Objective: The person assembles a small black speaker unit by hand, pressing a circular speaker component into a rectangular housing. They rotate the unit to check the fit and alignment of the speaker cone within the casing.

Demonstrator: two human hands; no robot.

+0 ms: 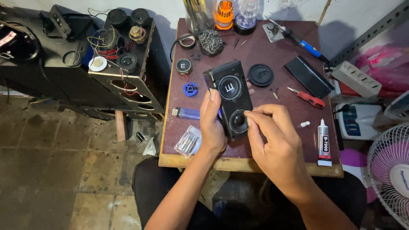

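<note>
My left hand (211, 121) grips the left side of a small black speaker box (230, 96), held tilted above a dark red table (264, 55). The box has two round drivers on its face. My right hand (272, 136) is at the lower driver (238, 121), its fingers pinched together against the driver's right edge. Whether anything is between those fingertips I cannot tell.
On the table lie a round black cap (260, 75), a small round driver (183, 66), a blue ring (190, 89), a blue lighter (186, 113), a red screwdriver (307, 98), a glue tube (324, 142), a soldering iron (298, 39) and a bag of small parts (188, 142). Large opened speaker cabinets (123, 64) stand left; a fan (392, 170) right.
</note>
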